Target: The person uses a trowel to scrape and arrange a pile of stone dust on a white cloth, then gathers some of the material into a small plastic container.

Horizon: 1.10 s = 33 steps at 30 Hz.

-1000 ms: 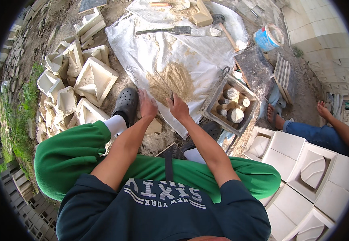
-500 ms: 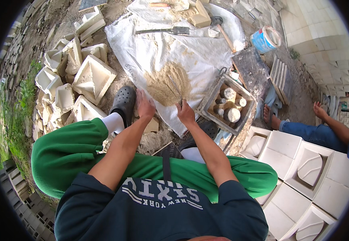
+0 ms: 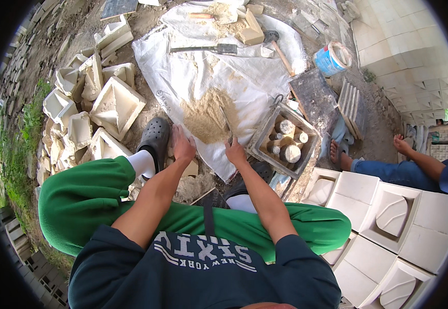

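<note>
A heap of sandy, pale brown powder lies on a white woven sheet in front of me. My right hand is closed around the near end of a slim metal tool with a narrow blade. Its far end reaches into the right part of the powder; the exact kind is hard to make out. My left hand rests by the sheet's near left edge, fingers stretched out with nothing in them, beside my dark clog.
Broken cream mould pieces are piled at left. To the right stands a box frame holding several round-ended pieces. Beyond are a dark board, a blue-and-white bucket and a hammer. Pale blocks and a seated person's arm are at right.
The view has shifted slightly, so most things sit a little lower and further left. My right hand keeps its grip while the blade tilts slightly differently in the powder. My left hand's fingers remain extended.
</note>
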### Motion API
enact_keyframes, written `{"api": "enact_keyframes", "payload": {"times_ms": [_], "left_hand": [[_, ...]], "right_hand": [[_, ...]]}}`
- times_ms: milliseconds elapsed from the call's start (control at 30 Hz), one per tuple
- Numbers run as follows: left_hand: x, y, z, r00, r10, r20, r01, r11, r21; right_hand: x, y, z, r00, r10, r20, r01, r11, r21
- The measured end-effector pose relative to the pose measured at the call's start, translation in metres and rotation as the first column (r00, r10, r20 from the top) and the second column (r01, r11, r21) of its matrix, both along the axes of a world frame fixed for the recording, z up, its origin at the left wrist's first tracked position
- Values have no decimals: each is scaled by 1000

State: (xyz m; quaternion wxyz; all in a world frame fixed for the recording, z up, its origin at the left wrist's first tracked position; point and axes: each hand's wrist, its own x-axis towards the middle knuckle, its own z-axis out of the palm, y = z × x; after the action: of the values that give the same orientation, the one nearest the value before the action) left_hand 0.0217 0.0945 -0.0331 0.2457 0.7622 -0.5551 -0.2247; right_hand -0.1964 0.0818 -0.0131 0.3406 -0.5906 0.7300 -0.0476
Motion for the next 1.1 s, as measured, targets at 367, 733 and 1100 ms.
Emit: {"api": "enact_keyframes", "payload": {"times_ms": [367,733,1100], "left_hand": [[-4,1,12,999,33,-6,-32,996,83],[-1,7,6,1000,23,3,-23,997,77],[-5,6,15,999,31,-18,-29,994,106]], "right_hand": [[-2,8,-3,995,-78,70,78,997,5],[0,12,-6,992,-83,92,85,996,-13],[-4,15,-11,986,-103,134,113,991,-72]]}}
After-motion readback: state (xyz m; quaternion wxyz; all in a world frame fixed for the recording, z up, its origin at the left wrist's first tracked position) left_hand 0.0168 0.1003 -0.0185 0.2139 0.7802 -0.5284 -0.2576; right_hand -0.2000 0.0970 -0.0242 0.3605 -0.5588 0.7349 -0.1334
